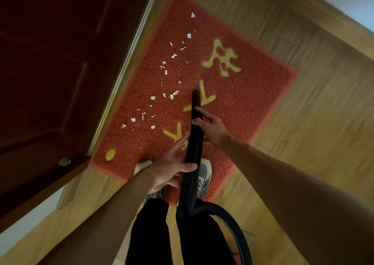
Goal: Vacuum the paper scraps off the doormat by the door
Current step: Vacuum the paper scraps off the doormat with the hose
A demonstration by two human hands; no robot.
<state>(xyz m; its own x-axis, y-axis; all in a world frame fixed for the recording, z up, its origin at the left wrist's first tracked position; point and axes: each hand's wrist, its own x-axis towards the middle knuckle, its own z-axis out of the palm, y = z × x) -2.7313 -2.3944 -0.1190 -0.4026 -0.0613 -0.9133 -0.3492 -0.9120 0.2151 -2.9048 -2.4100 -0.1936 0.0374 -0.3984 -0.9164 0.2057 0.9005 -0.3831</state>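
Red looped-pile doormat (232, 102) lying along the threshold of the dark wooden door (50, 72), white paper scraps (162, 78) strewn in a band down its door side. Black vacuum hose (192, 163) held in both hands, nozzle (196, 97) pointing down just beside the nearest scraps. Right hand (210, 127) wrapped loosely around the tube near the nozzle, probably for aiming. Left hand (172, 167) half open, thumb and fingers steadying the ribbed part lower down. Feet planted at the mat's near edge, likely for reach.
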